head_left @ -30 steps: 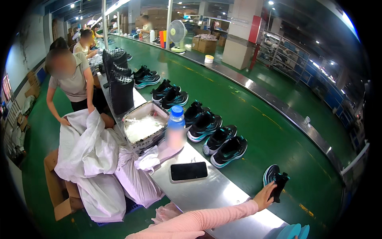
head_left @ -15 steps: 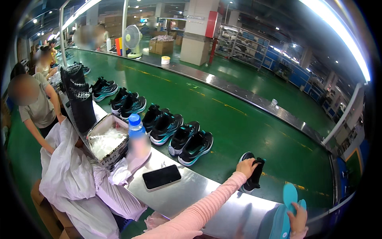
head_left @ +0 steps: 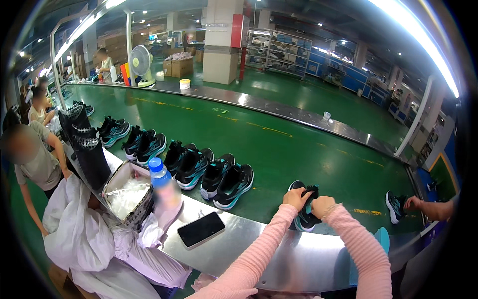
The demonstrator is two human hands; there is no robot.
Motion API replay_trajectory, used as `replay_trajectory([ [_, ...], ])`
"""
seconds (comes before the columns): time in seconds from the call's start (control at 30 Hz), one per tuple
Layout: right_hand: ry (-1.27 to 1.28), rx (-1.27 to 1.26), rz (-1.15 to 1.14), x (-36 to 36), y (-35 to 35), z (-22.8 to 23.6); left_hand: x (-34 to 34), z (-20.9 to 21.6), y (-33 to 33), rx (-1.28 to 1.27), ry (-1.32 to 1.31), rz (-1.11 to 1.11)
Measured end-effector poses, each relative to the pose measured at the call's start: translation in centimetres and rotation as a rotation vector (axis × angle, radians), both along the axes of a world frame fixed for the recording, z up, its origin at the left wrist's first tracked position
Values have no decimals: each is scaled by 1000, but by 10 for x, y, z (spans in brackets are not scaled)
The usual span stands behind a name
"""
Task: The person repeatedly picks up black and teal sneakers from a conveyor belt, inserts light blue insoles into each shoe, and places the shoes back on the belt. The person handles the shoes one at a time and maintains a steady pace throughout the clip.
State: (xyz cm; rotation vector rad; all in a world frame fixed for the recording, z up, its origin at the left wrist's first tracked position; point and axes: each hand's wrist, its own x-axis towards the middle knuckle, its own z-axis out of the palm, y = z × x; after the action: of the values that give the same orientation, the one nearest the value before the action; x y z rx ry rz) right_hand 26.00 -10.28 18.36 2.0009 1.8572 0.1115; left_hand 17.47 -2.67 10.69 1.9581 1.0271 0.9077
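Observation:
On the near side of the green belt, a black sneaker (head_left: 304, 220) with teal trim and a white sole sits in front of me. My left hand (head_left: 296, 198) grips its upper at the far end. My right hand (head_left: 324, 206) is curled at the shoe's opening, its fingertips hidden, so whatever it holds does not show. Teal insoles (head_left: 382, 238) lie on the metal edge, partly covered by my right forearm. A phone (head_left: 201, 229) rests on the metal ledge left of my arms.
Several black-and-teal sneakers (head_left: 234, 185) line the belt (head_left: 279, 149) to the left. A blue-capped bottle (head_left: 158, 172) and an open box (head_left: 128, 192) stand beside white sacks (head_left: 74, 219). At right, another person's hand (head_left: 413, 203) is by a sneaker (head_left: 395, 207). A co-worker bends at far left.
My right hand has moved from the insole stack to the sneaker that my left hand holds. Another person's hand and a sneaker have come into view at right. The view has shifted.

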Motion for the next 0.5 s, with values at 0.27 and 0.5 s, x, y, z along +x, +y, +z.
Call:
replay_trajectory([
  [0.27, 538, 325, -377, 5, 44, -87, -13, -26, 12, 48, -85, -77],
  [0.5, 462, 65, -149, 53, 79, -157, -9, -43, -1, -95, -204, -89],
])
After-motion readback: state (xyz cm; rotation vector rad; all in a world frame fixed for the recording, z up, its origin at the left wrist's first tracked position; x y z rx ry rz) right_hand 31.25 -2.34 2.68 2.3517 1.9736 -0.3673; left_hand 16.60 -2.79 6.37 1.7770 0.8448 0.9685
